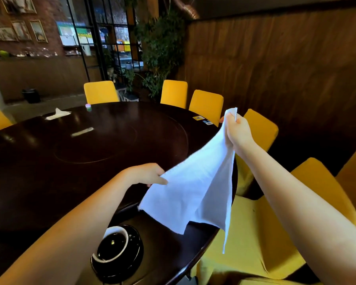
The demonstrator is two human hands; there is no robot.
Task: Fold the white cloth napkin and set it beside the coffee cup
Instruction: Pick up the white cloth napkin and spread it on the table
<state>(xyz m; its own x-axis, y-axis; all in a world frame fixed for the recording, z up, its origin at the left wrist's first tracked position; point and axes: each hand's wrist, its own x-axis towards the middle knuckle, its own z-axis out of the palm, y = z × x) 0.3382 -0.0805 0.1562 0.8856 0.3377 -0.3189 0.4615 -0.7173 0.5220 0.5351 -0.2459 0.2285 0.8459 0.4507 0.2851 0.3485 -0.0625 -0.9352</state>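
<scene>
the fingers of the right hand (pixel 237 130) are closed in a pinch on one upper corner of the white cloth napkin (pixel 193 186), which is held high above the right edge of the table (pixel 49 171). the fingers of the left hand (pixel 147 174) are curled, with the thumb pressed on top, around another corner, lower and nearer the middle of the table. the napkin is stretched between the two hands in the air, unfolded, its loose lower corners hanging down; one point is draped past the table's rim in front of a yellow chair (pixel 255 233). whether the lowest hem touches the tabletop cannot be told.

just below the left forearm, near the front edge of the table, a coffee cup (pixel 113 246) is seen standing on a black saucer (pixel 132 258); both are apart from the hanging cloth. the dark round table carries an inset turntable. far across it, a second crumpled white napkin (pixel 57 114) and a small green and pink jar (pixel 88 106) are placed near the far edge, and some small cards (pixel 202 120) lie on the right rim. more yellow chairs are ranged around the table, with a wooden wall behind on the right.
</scene>
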